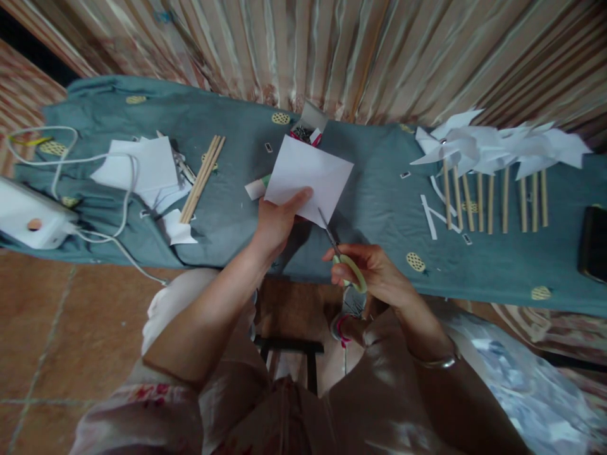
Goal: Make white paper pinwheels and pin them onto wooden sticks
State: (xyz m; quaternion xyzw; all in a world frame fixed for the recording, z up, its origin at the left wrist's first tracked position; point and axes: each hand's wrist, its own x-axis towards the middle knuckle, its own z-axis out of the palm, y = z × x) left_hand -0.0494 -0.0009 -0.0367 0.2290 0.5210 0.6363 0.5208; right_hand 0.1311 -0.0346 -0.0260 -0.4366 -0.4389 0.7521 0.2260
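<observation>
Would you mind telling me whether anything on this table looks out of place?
Mainly the white cable: it loops across the stacked paper and runs past the front edge of the table, so it might snag. Paper strips also lie scattered near the pinwheel sticks, like offcuts.

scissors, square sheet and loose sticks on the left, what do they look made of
Scissors: probably metal blades, dark and slim; smooth pale yellow-green handles look like plastic.
Square sheet: likely paper, matt white, thin with crisp edges.
Loose sticks: seemingly wood or bamboo, given the plain tan colour; can't tell which.
</observation>
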